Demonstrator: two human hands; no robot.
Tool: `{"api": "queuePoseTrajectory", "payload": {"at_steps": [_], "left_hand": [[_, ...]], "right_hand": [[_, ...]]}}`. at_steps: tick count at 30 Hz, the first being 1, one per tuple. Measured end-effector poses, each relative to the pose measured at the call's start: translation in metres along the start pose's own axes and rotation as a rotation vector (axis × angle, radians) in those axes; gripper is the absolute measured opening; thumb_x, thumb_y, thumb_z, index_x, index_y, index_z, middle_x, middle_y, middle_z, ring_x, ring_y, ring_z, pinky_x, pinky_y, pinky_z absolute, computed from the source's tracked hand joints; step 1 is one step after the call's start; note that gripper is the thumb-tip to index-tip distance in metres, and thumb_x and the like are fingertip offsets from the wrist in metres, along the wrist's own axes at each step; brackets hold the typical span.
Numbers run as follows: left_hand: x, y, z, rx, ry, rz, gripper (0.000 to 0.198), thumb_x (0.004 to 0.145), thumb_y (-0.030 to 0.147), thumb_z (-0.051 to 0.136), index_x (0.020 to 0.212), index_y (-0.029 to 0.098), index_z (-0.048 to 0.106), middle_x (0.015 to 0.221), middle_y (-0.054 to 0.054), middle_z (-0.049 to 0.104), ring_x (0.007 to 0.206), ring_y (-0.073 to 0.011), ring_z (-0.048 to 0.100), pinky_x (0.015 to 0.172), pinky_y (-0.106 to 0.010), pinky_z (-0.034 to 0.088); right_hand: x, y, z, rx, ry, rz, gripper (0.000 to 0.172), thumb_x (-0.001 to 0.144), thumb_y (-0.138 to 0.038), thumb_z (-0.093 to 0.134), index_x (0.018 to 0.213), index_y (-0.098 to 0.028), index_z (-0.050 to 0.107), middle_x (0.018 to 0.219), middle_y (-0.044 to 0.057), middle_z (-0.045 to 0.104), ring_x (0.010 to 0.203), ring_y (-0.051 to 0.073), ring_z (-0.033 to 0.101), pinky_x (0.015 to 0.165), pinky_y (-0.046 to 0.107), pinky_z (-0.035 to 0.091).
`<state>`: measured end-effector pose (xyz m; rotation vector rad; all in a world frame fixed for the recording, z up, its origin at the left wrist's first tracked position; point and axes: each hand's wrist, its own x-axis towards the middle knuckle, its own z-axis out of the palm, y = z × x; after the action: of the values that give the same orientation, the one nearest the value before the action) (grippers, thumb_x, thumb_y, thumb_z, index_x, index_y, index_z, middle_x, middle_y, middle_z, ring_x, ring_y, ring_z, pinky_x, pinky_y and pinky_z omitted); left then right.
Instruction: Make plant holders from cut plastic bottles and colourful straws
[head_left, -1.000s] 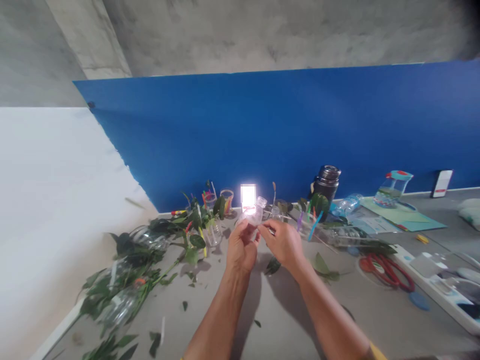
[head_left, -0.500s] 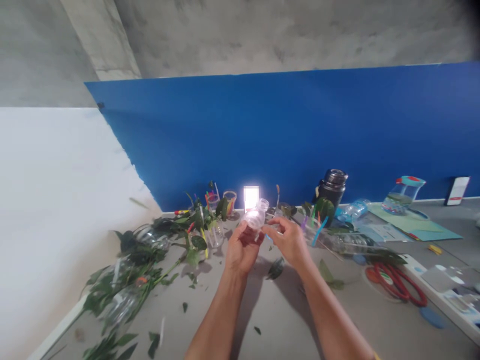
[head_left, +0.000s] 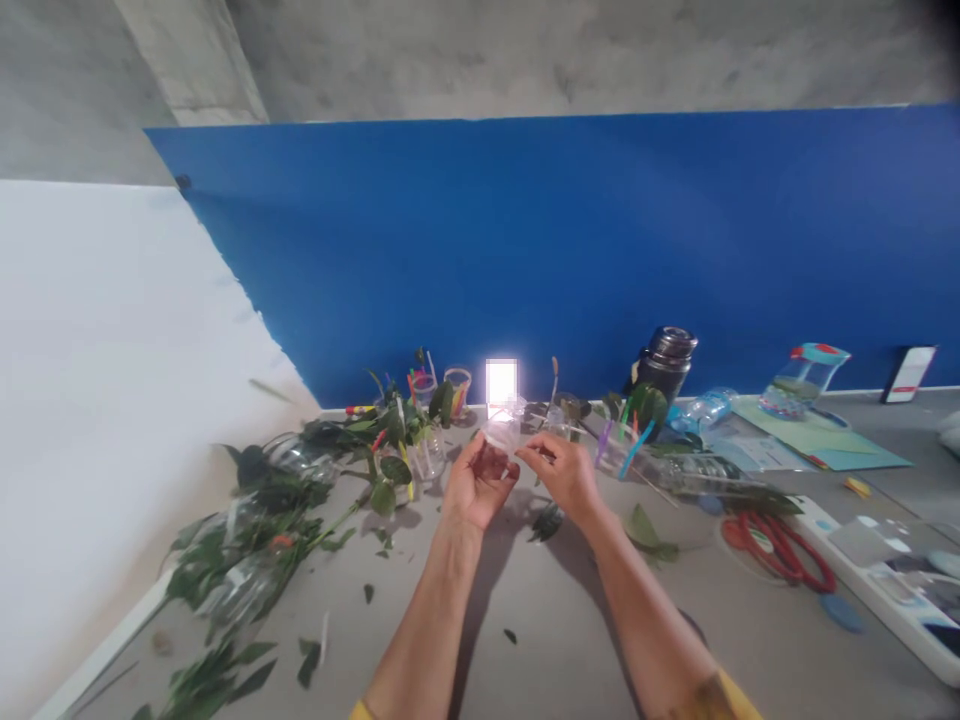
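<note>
My left hand (head_left: 480,482), palm up with curled fingers, holds a small clear plastic bottle (head_left: 502,434). Glare from a bright lamp (head_left: 501,384) right behind washes out much of the bottle. Just to its right, my right hand (head_left: 559,470) has thumb and forefinger pinched together, close to the bottle. Whatever sits in that pinch, if anything, is too small to make out. Below the hands a dark leaf (head_left: 547,521) lies on the grey table (head_left: 555,620).
Leafy cuttings (head_left: 247,570) and clear bottles cover the left side. Clear cups with coloured straws (head_left: 636,450) and leaves stand along the blue panel (head_left: 450,240). To the right are a black thermos (head_left: 666,365), red-handled scissors (head_left: 780,550), a jug (head_left: 804,382) and a phone (head_left: 909,375).
My right hand has drawn slightly away from the bottle, its fingers still pinched. The bottle's neck has tilted back toward the lamp. The whole view has shifted a little.
</note>
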<state>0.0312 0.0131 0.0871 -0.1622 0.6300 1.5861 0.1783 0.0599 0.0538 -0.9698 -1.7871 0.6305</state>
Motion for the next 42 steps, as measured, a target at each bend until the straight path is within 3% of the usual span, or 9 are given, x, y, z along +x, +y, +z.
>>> {"api": "queuePoseTrajectory", "payload": {"at_steps": [5, 9, 12, 15, 20, 23, 26, 32, 42], "left_hand": [[0.0, 0.0, -0.002, 0.007, 0.0, 0.026, 0.017, 0.092, 0.015, 0.071, 0.075, 0.015, 0.067, 0.065, -0.001, 0.07, 0.056, -0.0135, 0.066, 0.061, -0.029, 0.052], [0.004, 0.006, -0.007, 0.084, -0.088, -0.059, 0.014, 0.093, 0.019, 0.073, 0.08, 0.014, 0.069, 0.069, -0.002, 0.071, 0.056, -0.0131, 0.065, 0.058, -0.028, 0.052], [0.006, 0.011, -0.01, 0.154, -0.13, -0.144, 0.011, 0.094, 0.023, 0.073, 0.087, 0.015, 0.07, 0.071, -0.002, 0.072, 0.055, -0.0134, 0.065, 0.053, -0.025, 0.051], [0.006, 0.012, -0.011, 0.181, -0.164, -0.194, 0.017, 0.099, 0.031, 0.069, 0.094, 0.014, 0.071, 0.073, -0.004, 0.073, 0.057, -0.014, 0.068, 0.046, -0.021, 0.046], [-0.002, 0.01, -0.009, 0.223, -0.261, -0.153, 0.039, 0.099, 0.048, 0.066, 0.1, 0.009, 0.075, 0.092, -0.013, 0.079, 0.078, -0.0211, 0.076, 0.061, -0.031, 0.06], [-0.006, 0.006, -0.01, 0.311, -0.327, 0.016, 0.025, 0.083, 0.032, 0.084, 0.096, 0.011, 0.078, 0.099, -0.011, 0.08, 0.088, -0.02, 0.074, 0.07, -0.03, 0.061], [-0.005, -0.006, -0.011, 0.47, -0.381, 0.207, 0.035, 0.064, 0.022, 0.094, 0.096, 0.015, 0.081, 0.105, -0.008, 0.08, 0.092, -0.0199, 0.073, 0.072, -0.028, 0.059], [0.004, -0.027, -0.013, 0.575, -0.217, 0.449, 0.031, 0.057, 0.031, 0.096, 0.08, 0.018, 0.081, 0.084, -0.004, 0.078, 0.076, -0.017, 0.07, 0.063, -0.025, 0.052], [0.005, -0.018, -0.014, 0.461, -0.144, 0.423, 0.03, 0.061, 0.028, 0.095, 0.082, 0.017, 0.077, 0.085, -0.004, 0.077, 0.079, -0.0158, 0.071, 0.055, -0.02, 0.046]], "right_hand": [[0.0, -0.001, 0.006, 0.052, 0.005, 0.046, 0.031, 0.089, -0.05, 0.068, 0.077, -0.021, 0.074, 0.064, 0.001, 0.066, 0.062, 0.017, 0.059, 0.062, 0.028, 0.041], [0.003, 0.0, 0.003, 0.134, -0.001, 0.156, 0.04, 0.081, -0.051, 0.075, 0.105, -0.019, 0.075, 0.057, -0.005, 0.055, 0.054, 0.015, 0.051, 0.058, 0.027, 0.041], [0.004, 0.001, -0.004, 0.215, -0.119, 0.213, 0.064, 0.076, -0.055, 0.078, 0.126, -0.016, 0.071, 0.057, -0.006, 0.053, 0.052, 0.014, 0.047, 0.052, 0.026, 0.039], [0.003, 0.0, -0.009, 0.316, -0.268, 0.216, 0.07, 0.079, -0.062, 0.075, 0.132, -0.016, 0.071, 0.062, -0.003, 0.059, 0.051, 0.013, 0.047, 0.048, 0.025, 0.037], [0.003, 0.006, -0.007, 0.416, -0.215, 0.244, 0.066, 0.081, -0.063, 0.077, 0.126, -0.015, 0.075, 0.051, -0.006, 0.045, 0.047, 0.01, 0.032, 0.046, 0.024, 0.024], [0.004, 0.013, -0.003, 0.488, -0.105, 0.307, 0.066, 0.08, -0.065, 0.077, 0.123, -0.015, 0.076, 0.05, -0.007, 0.042, 0.047, 0.009, 0.028, 0.045, 0.024, 0.02], [0.005, 0.017, 0.001, 0.515, -0.034, 0.346, 0.068, 0.078, -0.068, 0.076, 0.119, -0.013, 0.075, 0.051, -0.007, 0.045, 0.045, 0.009, 0.03, 0.044, 0.025, 0.023], [0.004, 0.012, 0.004, 0.407, -0.068, 0.288, 0.067, 0.079, -0.067, 0.073, 0.119, -0.012, 0.072, 0.049, -0.006, 0.049, 0.045, 0.013, 0.042, 0.046, 0.026, 0.033], [0.005, 0.012, 0.002, 0.16, -0.054, 0.123, 0.034, 0.084, -0.052, 0.069, 0.076, -0.02, 0.074, 0.063, 0.0, 0.063, 0.06, 0.016, 0.054, 0.058, 0.027, 0.04]]}}
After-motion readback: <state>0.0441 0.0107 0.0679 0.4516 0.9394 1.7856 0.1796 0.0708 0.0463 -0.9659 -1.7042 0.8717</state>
